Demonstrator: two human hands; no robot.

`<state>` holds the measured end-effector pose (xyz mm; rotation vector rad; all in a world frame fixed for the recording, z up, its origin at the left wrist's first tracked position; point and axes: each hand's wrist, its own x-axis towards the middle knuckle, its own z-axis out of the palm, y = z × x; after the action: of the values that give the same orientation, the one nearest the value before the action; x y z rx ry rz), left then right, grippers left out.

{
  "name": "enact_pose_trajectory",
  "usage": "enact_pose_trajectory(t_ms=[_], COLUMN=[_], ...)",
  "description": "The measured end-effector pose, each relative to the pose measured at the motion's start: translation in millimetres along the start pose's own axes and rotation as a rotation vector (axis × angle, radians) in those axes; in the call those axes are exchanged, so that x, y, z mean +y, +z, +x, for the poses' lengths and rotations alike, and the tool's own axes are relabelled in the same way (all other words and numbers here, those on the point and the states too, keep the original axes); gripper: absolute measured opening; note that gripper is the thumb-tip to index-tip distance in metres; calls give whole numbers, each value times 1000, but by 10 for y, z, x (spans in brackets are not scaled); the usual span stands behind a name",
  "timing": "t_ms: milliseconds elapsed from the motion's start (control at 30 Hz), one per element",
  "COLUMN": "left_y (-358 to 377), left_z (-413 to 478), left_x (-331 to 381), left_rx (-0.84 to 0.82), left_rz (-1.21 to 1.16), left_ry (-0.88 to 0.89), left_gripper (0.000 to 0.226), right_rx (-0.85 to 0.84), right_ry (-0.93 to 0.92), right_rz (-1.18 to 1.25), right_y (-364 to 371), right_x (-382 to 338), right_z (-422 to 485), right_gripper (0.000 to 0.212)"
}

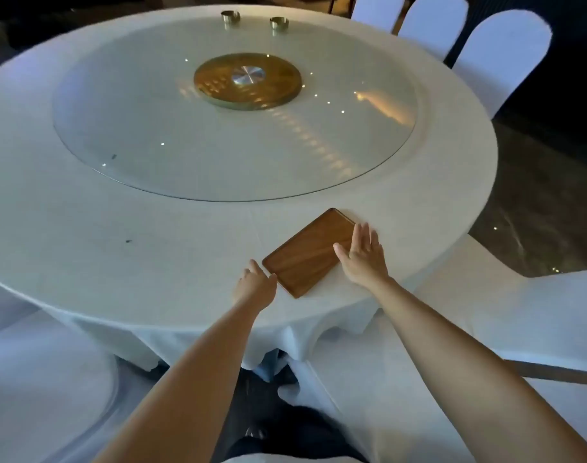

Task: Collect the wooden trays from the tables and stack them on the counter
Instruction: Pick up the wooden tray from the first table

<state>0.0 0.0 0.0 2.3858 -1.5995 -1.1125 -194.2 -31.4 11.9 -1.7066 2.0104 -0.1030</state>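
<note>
Left hand (254,285) is curling against the tray (310,251) corner while I am laying my open right hand (364,259) along its far edge on the bench (118,235).

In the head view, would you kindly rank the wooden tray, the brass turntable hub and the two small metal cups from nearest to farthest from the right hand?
1. Wooden tray, touching the right hand.
2. Brass turntable hub, table centre.
3. Two metal cups, far edge; too close to separate.
</note>
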Motion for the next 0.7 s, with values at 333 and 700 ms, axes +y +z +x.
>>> enact_pose_trajectory(t_ms=[333,700], left_y=[238,295], left_z=[548,733], left_x=[151,234], left_rx=[-158,-171], left_rz=[-189,-291], left_ry=[-308,-342], left_gripper=[50,49], right_rx=[-127,-126], right_ry=[57,178], right_rz=[-4,-49], right_y=[-70,26], right_x=[150,255], right_z=[869,1392], right_gripper=[69,60])
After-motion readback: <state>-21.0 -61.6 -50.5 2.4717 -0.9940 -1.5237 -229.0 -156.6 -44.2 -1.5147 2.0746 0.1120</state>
